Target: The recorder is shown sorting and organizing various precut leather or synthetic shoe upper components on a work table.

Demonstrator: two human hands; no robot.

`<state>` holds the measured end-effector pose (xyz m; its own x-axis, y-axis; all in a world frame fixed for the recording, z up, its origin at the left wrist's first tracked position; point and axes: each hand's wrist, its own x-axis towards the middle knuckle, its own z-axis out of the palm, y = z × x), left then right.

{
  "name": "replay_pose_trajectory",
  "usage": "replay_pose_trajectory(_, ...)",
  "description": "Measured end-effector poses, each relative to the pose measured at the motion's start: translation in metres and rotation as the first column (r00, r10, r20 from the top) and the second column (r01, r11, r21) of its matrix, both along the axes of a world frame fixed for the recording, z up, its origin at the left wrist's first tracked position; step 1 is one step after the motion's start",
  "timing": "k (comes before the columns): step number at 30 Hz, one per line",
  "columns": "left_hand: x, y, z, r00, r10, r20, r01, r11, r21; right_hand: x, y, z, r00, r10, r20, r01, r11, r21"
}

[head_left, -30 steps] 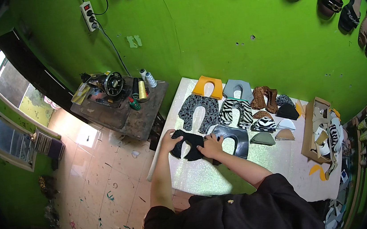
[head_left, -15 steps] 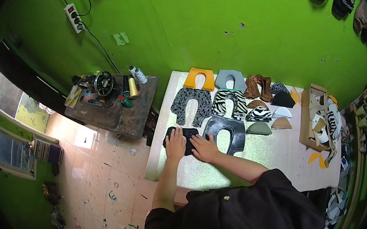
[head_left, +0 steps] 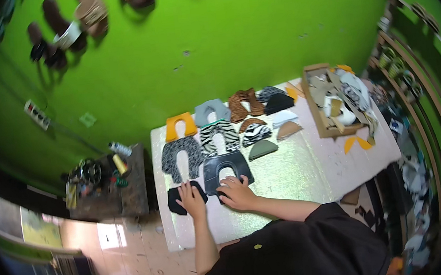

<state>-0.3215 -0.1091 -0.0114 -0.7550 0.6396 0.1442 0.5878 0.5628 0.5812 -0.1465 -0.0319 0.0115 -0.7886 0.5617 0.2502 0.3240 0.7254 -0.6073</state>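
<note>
My left hand (head_left: 191,199) lies with fingers spread on a black cut piece (head_left: 175,200) at the table's near left. To its right, my right hand (head_left: 239,193) rests over the near part of a glossy black U-shaped piece (head_left: 241,166), its fingers apart. Beyond them lie more U-shaped pieces: a grey-patterned one (head_left: 170,156), a zebra-striped one (head_left: 210,137), an orange one (head_left: 172,131), a grey one (head_left: 203,109) and a brown patterned one (head_left: 238,107). Half-round pieces sit to the right, among them an olive one (head_left: 262,149) and a tan one (head_left: 289,130).
A cardboard box (head_left: 311,104) of scraps stands at the table's right, with orange offcuts (head_left: 358,144) before it. On the left is a dark bench (head_left: 134,184) with a sewing machine (head_left: 89,173). Sandals (head_left: 92,14) hang on the green wall; a rack (head_left: 423,70) stands far right.
The view has swung to the right. My right hand has moved off the black cut piece and onto the glossy black U-shaped piece. My left hand stays on the black cut piece.
</note>
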Motion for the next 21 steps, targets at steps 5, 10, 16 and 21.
replay_pose_trajectory(5, 0.096, 0.033, 0.003, 0.963, -0.259, 0.076, 0.25, 0.961, 0.117, 0.068, 0.017, -0.001, 0.971, -0.236, -0.039, 0.234, 0.971, -0.042)
replay_pose_trajectory(10, 0.155, 0.061, 0.011, 0.888, -0.446, 0.114, 0.433, 0.893, 0.124, 0.14, 0.038, 0.015, 0.901, -0.429, -0.062, 0.427, 0.903, -0.054)
replay_pose_trajectory(16, 0.21, 0.094, 0.017, 0.847, -0.526, 0.078, 0.511, 0.845, 0.156, 0.23, 0.06, 0.025, 0.756, -0.641, -0.131, 0.641, 0.766, -0.05)
replay_pose_trajectory(21, 0.267, 0.119, 0.021, 0.786, -0.613, 0.079, 0.593, 0.784, 0.182, 0.299, 0.078, 0.029, 0.671, -0.718, -0.186, 0.729, 0.684, -0.01)
